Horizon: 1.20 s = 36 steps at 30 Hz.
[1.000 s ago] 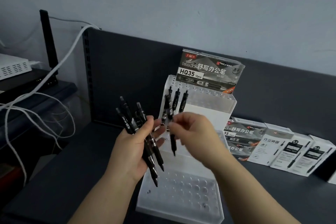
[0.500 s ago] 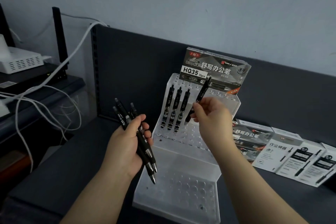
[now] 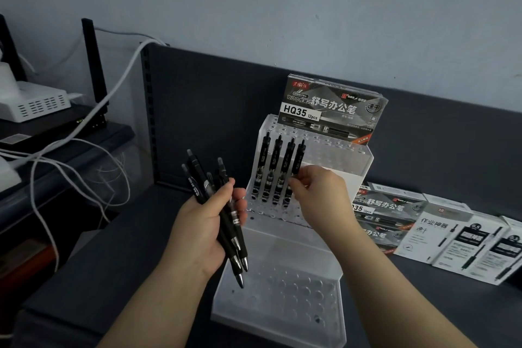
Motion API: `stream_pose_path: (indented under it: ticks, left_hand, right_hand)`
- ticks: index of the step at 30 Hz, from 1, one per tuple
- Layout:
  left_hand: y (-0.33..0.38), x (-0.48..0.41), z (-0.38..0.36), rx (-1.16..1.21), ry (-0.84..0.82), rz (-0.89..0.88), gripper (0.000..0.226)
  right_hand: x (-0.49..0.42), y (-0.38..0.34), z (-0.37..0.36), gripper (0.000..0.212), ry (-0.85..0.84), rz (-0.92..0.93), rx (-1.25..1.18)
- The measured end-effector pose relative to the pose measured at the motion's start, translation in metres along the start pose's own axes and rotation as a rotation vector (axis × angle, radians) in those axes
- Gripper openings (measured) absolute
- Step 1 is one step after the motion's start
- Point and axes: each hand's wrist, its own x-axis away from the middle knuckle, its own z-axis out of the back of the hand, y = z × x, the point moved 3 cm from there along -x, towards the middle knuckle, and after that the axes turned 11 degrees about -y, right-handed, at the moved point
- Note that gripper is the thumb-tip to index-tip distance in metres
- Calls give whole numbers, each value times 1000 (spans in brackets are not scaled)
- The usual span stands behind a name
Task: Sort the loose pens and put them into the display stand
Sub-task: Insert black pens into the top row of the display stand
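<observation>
**Fourth pen going into the stand**

Head view: the right hand (image 3: 316, 192) pinches the fourth pen (image 3: 296, 167) in the display stand's (image 3: 282, 299) upper row, beside three seated pens. Let go askew, it could tip against them. Left of the stand, the left hand (image 3: 203, 232) is closed around a loose pen bundle (image 3: 219, 215), tips down; a slack grip could drop one.

Four pens (image 3: 279, 169) in stand (image 3: 282, 305), boxes (image 3: 452, 237) right.

Dim, flat, bluish light; soft shadows, mild grain, wide-angle bending at the edges.
</observation>
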Motion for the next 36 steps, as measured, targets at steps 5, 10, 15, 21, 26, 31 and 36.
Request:
stream_pose_path:
  ticks: [5, 10, 15, 21, 26, 31, 36]
  left_hand:
    - [-1, 1, -2, -13, -23, -21, 8]
    - [-3, 5, -11, -50, -72, -29, 15]
    - [-6, 12, -23, -92, -159, -22, 28]
    - [-10, 10, -22, -63, -152, -20, 16]
    - [-11, 7, -15, -42, -3, -4, 14]
    - [-15, 7, -15, -52, -25, -6, 18]
    - [-15, 8, -16, -25, -35, 19, 30]
  right_hand:
    - [14, -3, 7, 23, 83, 18, -105]
    - [46, -33, -3, 7, -273, 151, -381]
    - [50, -33, -16, 9, -348, 150, -431]
    - [47, -27, 9, 9, -249, 139, -515]
    - [26, -1, 41, 9, 131, 67, -571]
    - [13, 16, 23, 19, 93, -11, -361]
    - [6, 18, 11, 19, -8, -18, -127]
